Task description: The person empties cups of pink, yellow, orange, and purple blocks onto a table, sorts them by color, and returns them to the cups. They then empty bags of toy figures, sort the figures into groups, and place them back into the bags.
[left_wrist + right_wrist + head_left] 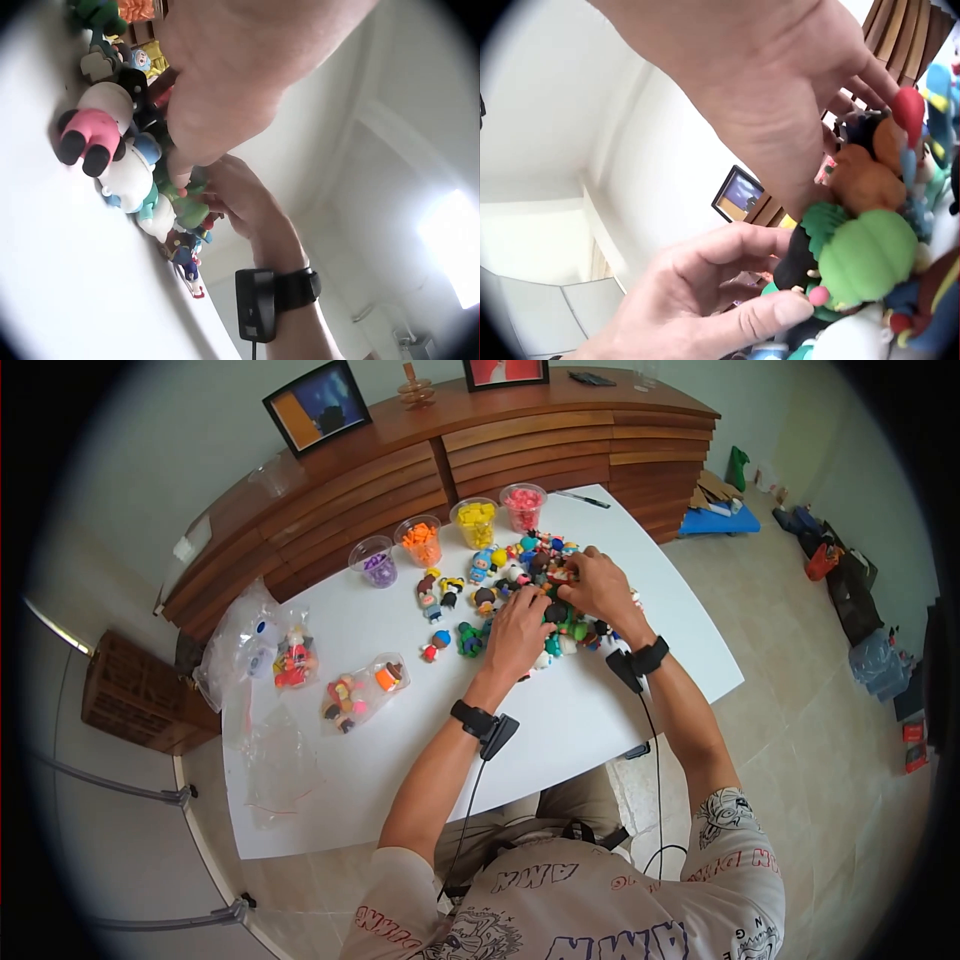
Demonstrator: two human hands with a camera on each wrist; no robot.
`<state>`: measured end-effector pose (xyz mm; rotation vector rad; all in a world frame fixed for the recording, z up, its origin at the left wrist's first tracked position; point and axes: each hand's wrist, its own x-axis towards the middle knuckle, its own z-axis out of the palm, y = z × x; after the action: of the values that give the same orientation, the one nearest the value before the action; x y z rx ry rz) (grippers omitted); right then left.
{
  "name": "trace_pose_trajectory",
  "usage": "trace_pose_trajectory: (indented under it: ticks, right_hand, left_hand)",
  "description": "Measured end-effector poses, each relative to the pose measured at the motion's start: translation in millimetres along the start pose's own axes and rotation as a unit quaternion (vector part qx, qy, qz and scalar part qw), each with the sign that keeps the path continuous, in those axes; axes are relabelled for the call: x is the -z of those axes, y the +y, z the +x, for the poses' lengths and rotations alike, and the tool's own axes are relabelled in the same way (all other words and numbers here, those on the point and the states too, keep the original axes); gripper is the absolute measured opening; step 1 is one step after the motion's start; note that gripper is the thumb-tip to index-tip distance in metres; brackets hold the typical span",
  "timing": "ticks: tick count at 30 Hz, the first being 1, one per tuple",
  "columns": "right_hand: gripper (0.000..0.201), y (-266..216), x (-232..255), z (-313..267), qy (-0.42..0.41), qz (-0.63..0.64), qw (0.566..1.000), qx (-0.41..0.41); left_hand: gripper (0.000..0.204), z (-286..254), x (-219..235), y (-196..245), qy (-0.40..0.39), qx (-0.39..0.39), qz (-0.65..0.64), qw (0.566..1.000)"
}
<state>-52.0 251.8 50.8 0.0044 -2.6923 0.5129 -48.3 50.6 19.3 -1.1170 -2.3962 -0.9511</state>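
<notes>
Hands (pixel 520 632) over heaped figurines (pixel 468 641)

Left hand (pixel 712 292) held thumb and fingers apart; right hand (pixel 598 588) dipped into the pile (its grip could not be told). Just beside the left thumb, above the white table (pixel 680 685), lay a green figurine (pixel 868 259), rounded, lobed, a pink ball (pixel 820 295) thumbward, its long axis hidden.

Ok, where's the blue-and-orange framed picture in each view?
Head: framed picture at the top, left of centre, on the wooden cabinet.
Left wrist: not in it.
Right wrist: framed picture near the middle, just above the left hand.
Shared landmark: the left hand, near centre in head, across the top in left wrist, at the bottom in right wrist.
</notes>
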Motion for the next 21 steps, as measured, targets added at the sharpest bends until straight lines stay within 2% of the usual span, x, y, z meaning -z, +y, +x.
trace_pose_trajectory:
  ticks: [1,2,4,5,7,9,10,11,13,14,15,17,18,19,21]
  right_hand:
    - [0.034,-2,3,0,0.014,0.039,0.999,-0.013]
    - [0.024,-1,0,-1,0.074,0.079,0.994,0.012]
    - [0.022,-7,1,4,0.07,0.117,0.99,0.033]
    - [0.019,-15,8,6,0.064,0.152,0.985,0.052]
    - [0.019,-38,4,12,0.045,0.194,0.978,0.065]
    - [0.028,-50,-18,26,0.009,0.228,0.961,0.154]
    - [0.031,-54,-35,29,-0.01,0.242,0.952,0.187]
    - [0.035,-58,-50,29,-0.031,0.256,0.941,0.219]
    - [0.035,-72,-44,18,-0.061,0.243,0.936,0.245]
    - [0.034,-76,-28,14,-0.095,0.277,0.933,0.21]
    - [0.034,-69,-22,12,-0.039,0.304,0.923,0.231]
    - [0.034,-42,6,3,-0.022,0.268,0.949,0.163]
    - [0.034,-30,31,-6,-0.042,0.234,0.964,0.119]
    - [0.034,-6,45,-14,-0.035,0.173,0.977,0.12]
    - [0.04,43,47,-35,0.001,0.052,0.998,0.048]
  left_hand:
    - [0.04,-1,5,-1,0.002,0.003,0.004,1.0]
    - [0.039,-2,10,-1,0.034,0.015,-0.014,0.999]
    - [0.039,-6,21,-5,0.086,0.054,-0.02,0.995]
    - [0.039,-7,28,-15,0.084,0.056,-0.019,0.995]
    - [0.041,-10,43,-42,0.1,0.162,0.018,0.982]
    - [0.043,-23,40,-80,0.067,0.155,0.075,0.983]
    - [0.05,-28,39,-88,0.03,0.177,0.078,0.981]
    - [0.05,-32,38,-86,0.025,0.174,0.07,0.982]
    - [0.058,-37,37,-82,0.034,0.18,0.084,0.979]
    - [0.062,-38,38,-82,0.0,0.183,0.063,0.981]
    - [0.062,-42,35,-79,-0.007,0.182,0.056,0.982]
    - [0.06,-44,41,-56,0.018,0.164,0.108,0.98]
    - [0.06,-43,44,-49,0.01,0.157,0.086,0.984]
    - [0.06,-43,46,-39,0.007,0.156,0.08,0.984]
    - [0.058,-40,47,-23,-0.013,0.141,0.102,0.985]
